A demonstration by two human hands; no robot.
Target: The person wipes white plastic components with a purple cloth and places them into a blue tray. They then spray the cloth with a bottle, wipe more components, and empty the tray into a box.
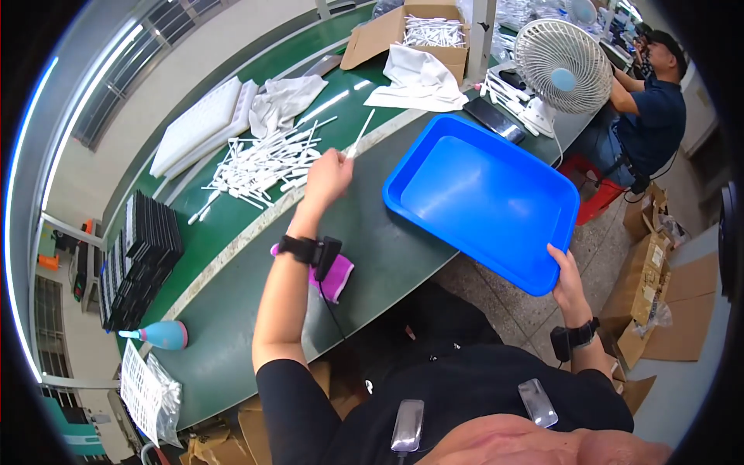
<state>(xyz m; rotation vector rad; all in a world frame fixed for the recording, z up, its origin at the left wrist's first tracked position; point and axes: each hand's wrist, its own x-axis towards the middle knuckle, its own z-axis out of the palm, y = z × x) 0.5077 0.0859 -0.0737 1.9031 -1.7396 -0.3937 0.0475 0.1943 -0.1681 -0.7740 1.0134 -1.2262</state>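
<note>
My left hand [329, 177] is closed round the thick end of a slim white stick-like piece [361, 133], its thin end pointing up and away. Just left of that hand lies a loose pile of similar white pieces [260, 167] on the green bench surface. My right hand [568, 277] grips the near right corner of a blue plastic tray [480, 260], thumb over the rim. The tray holds nothing and overhangs the front edge of the bench [372, 232].
Behind the tray stand a white fan [562, 70], a dark flat box [494, 118] and an open carton [457, 58] of white pieces. Stacked black trays [143, 260], a blue bottle [164, 335] and a purple cloth [335, 277] lie left. A co-worker [659, 108] sits far right.
</note>
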